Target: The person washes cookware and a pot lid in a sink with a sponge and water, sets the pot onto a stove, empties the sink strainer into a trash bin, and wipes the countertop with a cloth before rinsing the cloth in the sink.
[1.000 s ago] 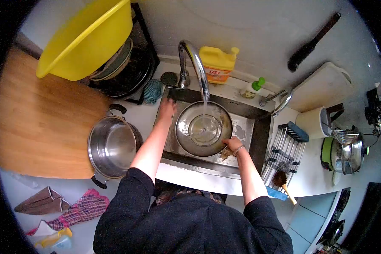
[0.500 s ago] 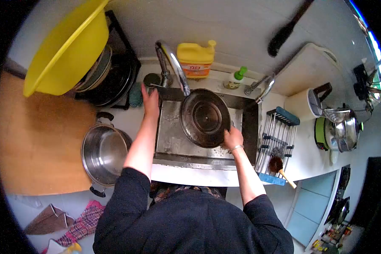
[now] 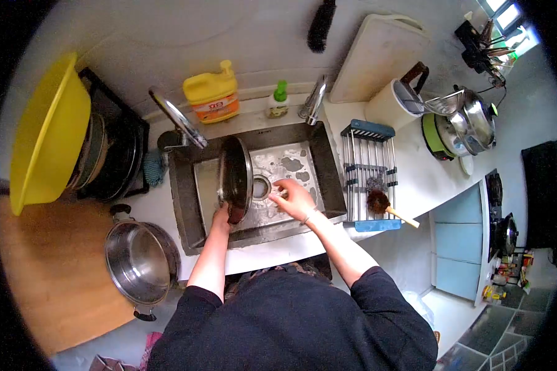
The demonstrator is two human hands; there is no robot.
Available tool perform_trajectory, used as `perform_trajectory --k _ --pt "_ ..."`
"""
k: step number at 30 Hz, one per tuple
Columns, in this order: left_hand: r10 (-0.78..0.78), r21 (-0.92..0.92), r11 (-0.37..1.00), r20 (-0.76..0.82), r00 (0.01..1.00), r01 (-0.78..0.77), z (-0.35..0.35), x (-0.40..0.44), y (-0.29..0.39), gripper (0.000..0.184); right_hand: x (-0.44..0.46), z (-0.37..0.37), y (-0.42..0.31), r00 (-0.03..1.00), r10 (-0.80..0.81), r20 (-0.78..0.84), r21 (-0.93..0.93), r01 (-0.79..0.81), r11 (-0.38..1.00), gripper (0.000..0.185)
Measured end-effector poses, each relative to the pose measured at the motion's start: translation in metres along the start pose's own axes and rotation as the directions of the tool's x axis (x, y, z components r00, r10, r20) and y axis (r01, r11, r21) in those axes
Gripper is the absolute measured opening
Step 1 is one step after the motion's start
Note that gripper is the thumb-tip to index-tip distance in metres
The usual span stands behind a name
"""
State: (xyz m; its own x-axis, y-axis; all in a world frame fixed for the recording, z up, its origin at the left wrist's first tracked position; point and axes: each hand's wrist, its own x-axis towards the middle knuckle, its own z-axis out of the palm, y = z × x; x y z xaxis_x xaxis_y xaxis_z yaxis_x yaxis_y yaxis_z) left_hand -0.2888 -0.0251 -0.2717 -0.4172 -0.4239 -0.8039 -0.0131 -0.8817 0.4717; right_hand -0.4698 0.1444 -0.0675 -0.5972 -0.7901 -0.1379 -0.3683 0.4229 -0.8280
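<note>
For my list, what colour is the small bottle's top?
The top is green, in the head view.

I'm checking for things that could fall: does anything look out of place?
Yes, slightly: the brush lies on the rack with its handle seeming to jut past the edge of the counter, so it might get knocked off.

Rnd lid (image 3: 236, 179), near-vert., over sink (image 3: 332, 179)
</note>
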Motion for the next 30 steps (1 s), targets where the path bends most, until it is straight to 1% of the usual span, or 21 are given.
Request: perform_trajectory --k 1,2,4,5,6,8,9,11,12,15,16,17,18,20,22,24,25,26,27,28,30 --pt "-0.048 0.174 0.983 -0.081 0.996 0.062 0.015 -0.037 0.013 0.029 -0.002 -0.005 0.005 0.998 0.061 0.014 0.053 -0.062 0.997 0.049" --pt "-0.037 0.167 0.985 -0.09 0.995 0.052 0.022 -0.06 0.019 0.029 -0.003 -0.009 0.011 0.999 0.045 -0.009 0.049 -0.045 0.998 0.046" --pt "-0.078 0.262 0.963 0.028 0.997 0.068 0.028 -0.086 0.019 0.028 -0.007 -0.017 0.021 0.997 -0.06 -0.054 -0.125 0.052 0.991 0.042" --pt "-0.111 -0.013 0.993 0.244 0.964 0.117 -0.002 -0.057 0.002 0.029 -0.009 -0.019 0.025 0.997 -0.058 -0.052 -0.126 0.051 0.991 0.042" --pt "-0.111 -0.016 0.993 0.243 0.964 0.119 -0.01 -0.047 -0.004 0.029 -0.011 -0.019 0.029 0.998 -0.011 -0.059 -0.046 0.008 0.999 0.042" --pt "-0.282 -0.188 0.915 0.337 0.898 0.358 -0.024 -0.038 -0.01 0.032 -0.013 -0.016 0.04 0.998 0.031 -0.057 0.035 -0.029 0.999 0.042" --pt "-0.296 -0.152 0.908 0.429 0.854 0.391 -0.025 -0.041 -0.006 0.039 -0.014 -0.015 0.041 0.997 0.036 -0.07 0.114 -0.028 0.993 0.042" --pt "-0.292 -0.176 0.893 0.472 0.832 0.414 -0.029 -0.049 -0.002 0.04 -0.018 -0.018 0.047 0.993 0.06 -0.104 0.195 -0.039 0.98 0.042" --pt "-0.29 -0.171 0.892 0.497 0.818 0.419 -0.026 -0.057 0.004 0.042 -0.02 -0.024 0.048 0.986 0.023 -0.166 0.104 -0.006 0.995 0.042" --pt "-0.269 -0.144 0.908 0.518 0.812 0.393 -0.023 -0.071 0.01 0.045 -0.026 -0.053 0.055 0.936 0.012 -0.353 0.018 -0.006 1.0 0.04" --pt "-0.281 -0.13 0.89 0.598 0.75 0.437 -0.03 -0.063 0.01 0.042 -0.027 -0.066 0.056 0.917 -0.01 -0.4 -0.034 -0.004 0.999 0.039" --pt "-0.29 -0.108 0.872 0.673 0.681 0.478 -0.039 -0.055 0.009 0.039 -0.03 -0.08 0.043 0.887 0.032 -0.46 0.0 -0.036 0.999 0.038" --pt "-0.236 -0.103 0.939 0.507 0.829 0.33 -0.044 -0.057 0.003 0.034 -0.035 -0.094 0.036 0.853 0.075 -0.517 0.037 -0.066 0.997 0.037" --pt "-0.357 -0.067 0.892 0.502 0.788 0.447 -0.046 -0.052 0.003 0.032 -0.033 -0.119 0.075 0.788 -0.011 -0.616 -0.089 -0.056 0.994 0.035" --pt "-0.306 -0.105 0.918 0.422 0.853 0.382 -0.04 -0.057 -0.003 0.029 -0.034 -0.141 0.109 0.728 -0.087 -0.68 -0.307 -0.176 0.935 0.036" --pt "-0.236 -0.046 0.961 0.383 0.893 0.274 -0.014 -0.101 0.013 0.03 -0.037 -0.148 0.128 0.711 -0.029 -0.702 -0.293 -0.252 0.922 0.04" --pt "-0.227 -0.056 0.962 0.381 0.896 0.267 -0.021 -0.084 0.008 0.03 -0.04 -0.15 0.122 0.756 0.019 -0.654 -0.416 -0.381 0.825 0.042" --pt "-0.293 0.046 0.953 0.376 0.879 0.299 -0.031 -0.058 -0.001 0.03 -0.042 -0.145 0.116 0.741 0.061 -0.668 -0.455 -0.473 0.754 0.048" --pt "-0.361 0.148 0.933 0.363 0.859 0.329 -0.025 -0.06 0.003 0.031 -0.043 -0.14 0.11 0.76 -0.042 -0.649 -0.526 -0.408 0.746 0.049" --pt "-0.356 0.142 0.934 0.363 0.861 0.327 -0.024 -0.067 0.004 0.031 -0.043 -0.136 0.104 0.769 -0.143 -0.623 -0.593 -0.344 0.728 0.05" --pt "-0.365 -0.111 0.876 0.484 0.795 0.47 -0.016 -0.086 0.006 0.031 -0.039 -0.123 0.081 0.857 -0.187 -0.48 -0.579 -0.15 0.802 0.034"
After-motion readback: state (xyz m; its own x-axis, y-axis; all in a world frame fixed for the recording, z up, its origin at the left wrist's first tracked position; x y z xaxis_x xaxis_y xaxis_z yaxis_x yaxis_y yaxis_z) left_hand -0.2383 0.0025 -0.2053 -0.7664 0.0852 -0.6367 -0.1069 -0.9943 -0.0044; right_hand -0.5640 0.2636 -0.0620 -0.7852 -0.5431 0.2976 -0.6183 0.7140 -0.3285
